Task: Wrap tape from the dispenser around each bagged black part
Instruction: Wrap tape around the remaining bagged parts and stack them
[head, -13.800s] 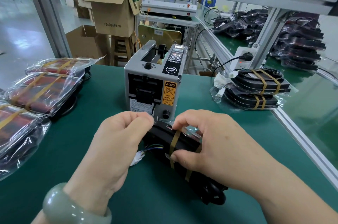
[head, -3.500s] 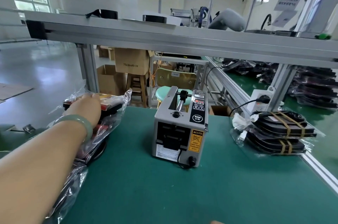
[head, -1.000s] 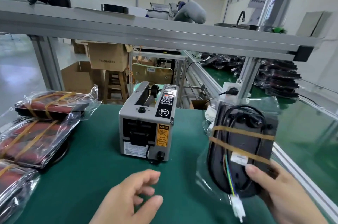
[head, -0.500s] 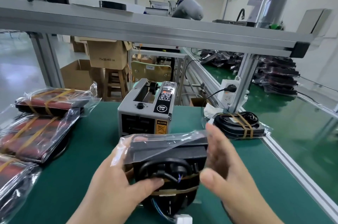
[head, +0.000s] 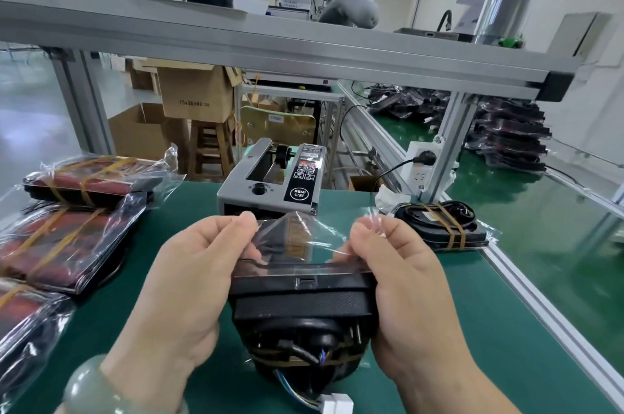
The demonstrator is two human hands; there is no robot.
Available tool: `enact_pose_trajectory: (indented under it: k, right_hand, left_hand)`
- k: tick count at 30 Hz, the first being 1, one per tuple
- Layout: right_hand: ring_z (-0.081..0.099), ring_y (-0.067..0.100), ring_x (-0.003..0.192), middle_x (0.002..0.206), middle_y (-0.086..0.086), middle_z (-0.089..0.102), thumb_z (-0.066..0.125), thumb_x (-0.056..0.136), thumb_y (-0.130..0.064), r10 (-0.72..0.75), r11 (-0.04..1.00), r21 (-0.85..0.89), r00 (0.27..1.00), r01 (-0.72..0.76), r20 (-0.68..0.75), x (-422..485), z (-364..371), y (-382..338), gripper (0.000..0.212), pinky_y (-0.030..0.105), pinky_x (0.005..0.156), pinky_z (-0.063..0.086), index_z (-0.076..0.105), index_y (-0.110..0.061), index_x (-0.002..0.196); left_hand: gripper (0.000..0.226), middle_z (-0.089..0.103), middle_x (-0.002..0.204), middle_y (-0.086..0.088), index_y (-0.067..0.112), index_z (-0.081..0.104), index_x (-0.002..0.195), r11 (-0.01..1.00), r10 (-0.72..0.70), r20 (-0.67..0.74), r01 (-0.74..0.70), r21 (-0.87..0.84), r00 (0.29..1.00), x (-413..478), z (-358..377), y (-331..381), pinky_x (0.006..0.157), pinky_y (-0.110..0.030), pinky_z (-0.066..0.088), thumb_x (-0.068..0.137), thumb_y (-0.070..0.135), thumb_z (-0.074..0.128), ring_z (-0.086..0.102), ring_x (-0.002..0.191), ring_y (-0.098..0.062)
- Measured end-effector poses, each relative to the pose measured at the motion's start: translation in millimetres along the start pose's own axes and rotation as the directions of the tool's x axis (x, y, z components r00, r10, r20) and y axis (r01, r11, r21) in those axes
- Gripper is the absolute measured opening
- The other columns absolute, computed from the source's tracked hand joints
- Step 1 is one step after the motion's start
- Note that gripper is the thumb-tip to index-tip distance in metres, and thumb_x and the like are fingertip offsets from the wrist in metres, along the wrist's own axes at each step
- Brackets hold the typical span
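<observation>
We see the left hand (head: 189, 278) and the right hand (head: 401, 282) each pinching the loose top of a clear bag (head: 304, 238) between thumb and forefinger. The thin glossy film is stretched and creased between them. Inside it sits the black part (head: 300, 309), held at the near middle of the bench just in front of the tape dispenser (head: 270, 184). We cannot tell whether its lower end rests on the mat. It is a blocky matt plastic housing with a finely ribbed band and a rounded ring below. Brown tape (head: 287, 359) crosses its lower end, and thin coloured wires (head: 287, 383) run to a white connector (head: 336, 406). Both palms lie against the part's sides. A smooth pale-green bracelet (head: 91, 390) circles the left wrist.

The dispenser is a grey metal box with a black knob and a black label panel. By the right edge lies a taped part (head: 435, 228), bagged and bound with brown bands. Along the left edge lie flat red-faced pieces (head: 60, 244) in crinkled film, also banded.

The bench carries a dull green mat (head: 456, 329), edged on the right by a silver rail (head: 540, 309). An aluminium shelf beam (head: 270, 42) spans overhead. Beyond stand cardboard boxes (head: 196, 96) and a wooden stool (head: 211, 150) on a glossy pale floor (head: 23, 109), with heaps of bagged parts (head: 506, 133) on a further green bench
</observation>
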State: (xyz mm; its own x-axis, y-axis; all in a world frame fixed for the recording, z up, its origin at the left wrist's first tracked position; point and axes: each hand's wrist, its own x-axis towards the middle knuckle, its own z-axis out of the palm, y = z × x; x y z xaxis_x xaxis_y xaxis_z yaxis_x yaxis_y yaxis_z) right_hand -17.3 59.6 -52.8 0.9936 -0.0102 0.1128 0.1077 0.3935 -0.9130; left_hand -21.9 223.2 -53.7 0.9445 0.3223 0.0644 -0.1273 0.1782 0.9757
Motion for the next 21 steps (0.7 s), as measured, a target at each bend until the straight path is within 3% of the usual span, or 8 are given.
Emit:
enact_pose_trajectory:
  k: [3,5,7,9,12,16,19,21]
  right_hand:
    - [0.064,0.014,0.065,0.079,0.0,0.072,0.067,0.084,-0.026,-0.082,0.995,-0.06,0.996,0.083,0.017,-3.3,-1.1,3.2,0.009,0.026,0.055,0.054,0.064,-0.031,0.09]
    - [0.066,0.004,0.09,0.108,-0.016,0.068,0.068,0.077,-0.041,-0.297,0.92,-0.239,0.951,0.31,0.089,-8.7,-2.5,5.7,0.044,0.019,0.074,0.053,0.052,-0.042,0.118]
    - [0.052,0.009,0.122,0.138,-0.015,0.05,0.062,0.077,-0.046,-0.492,0.69,-0.45,0.823,0.567,0.283,-10.9,-5.5,4.4,0.054,0.02,0.097,0.044,0.051,-0.032,0.128]
    - [0.039,0.019,0.136,0.14,-0.001,0.047,0.065,0.076,-0.05,-0.513,0.497,-0.54,0.732,0.679,0.448,-9.7,-13.2,7.7,0.052,0.031,0.11,0.035,0.062,-0.017,0.115]
    - [0.039,0.013,0.134,0.115,-0.006,0.06,0.07,0.067,-0.047,-0.506,0.432,-0.593,0.727,0.679,0.464,-4.8,-23.1,4.4,0.049,0.036,0.111,0.032,0.063,-0.017,0.106]
    - [0.058,0.014,0.104,0.108,-0.007,0.058,0.079,0.057,-0.045,-0.413,0.521,-0.552,0.758,0.652,0.505,-3.7,-31.8,-2.2,0.059,0.015,0.087,0.042,0.06,-0.023,0.109]
    - [0.062,0.006,0.084,0.099,-0.012,0.062,0.084,0.045,-0.044,-0.315,0.644,-0.538,0.829,0.544,0.462,-6.0,-34.4,-2.5,0.065,0.011,0.073,0.046,0.058,-0.035,0.103]
    - [0.06,0.002,0.074,0.092,-0.013,0.064,0.085,0.041,-0.045,-0.287,0.672,-0.535,0.846,0.512,0.45,-8.0,-34.2,-2.4,0.064,0.012,0.065,0.047,0.057,-0.036,0.098]
  left_hand:
    - [0.044,0.055,0.05,-0.001,0.02,0.059,0.045,0.997,-0.066,-0.021,0.067,0.036,0.998,6.3,3.3,3.0,0.051,-0.028,0.04,0.089,0.022,0.062,0.049,0.042,-0.013]
    - [0.043,0.056,0.049,0.0,0.02,0.06,0.045,0.995,-0.07,-0.029,0.072,0.069,0.997,9.4,5.0,3.0,0.056,-0.031,0.042,0.088,0.021,0.062,0.048,0.045,-0.015]
    - [0.033,0.059,0.052,0.001,0.02,0.064,0.055,0.995,-0.076,-0.022,0.077,0.064,0.997,11.1,7.7,3.1,0.057,-0.03,0.044,0.088,0.015,0.061,0.051,0.046,-0.013]
    - [0.022,0.06,0.054,0.004,0.019,0.068,0.077,0.995,-0.09,-0.007,0.09,0.044,0.996,12.9,9.3,3.6,0.055,-0.028,0.044,0.088,0.005,0.056,0.053,0.045,-0.009]
    - [0.023,0.064,0.062,-0.002,0.019,0.07,0.08,0.986,-0.164,0.044,0.163,0.027,0.985,12.9,9.7,3.8,0.059,-0.031,0.043,0.084,0.0,0.058,0.056,0.056,-0.015]
    - [0.032,0.071,0.069,-0.005,0.019,0.076,0.065,0.974,-0.222,0.088,0.225,-0.026,0.971,8.0,11.2,1.3,0.061,-0.03,0.047,0.085,0.003,0.057,0.062,0.061,-0.017]
    - [0.031,0.072,0.07,-0.004,0.021,0.077,0.064,0.977,-0.2,0.131,0.208,-0.044,0.971,3.2,12.5,1.2,0.058,-0.028,0.05,0.087,0.013,0.058,0.064,0.058,-0.014]
    - [0.029,0.072,0.074,-0.005,0.019,0.076,0.065,0.987,-0.153,0.138,0.159,-0.033,0.979,3.1,11.4,-0.7,0.065,-0.033,0.052,0.088,0.02,0.059,0.064,0.064,-0.017]
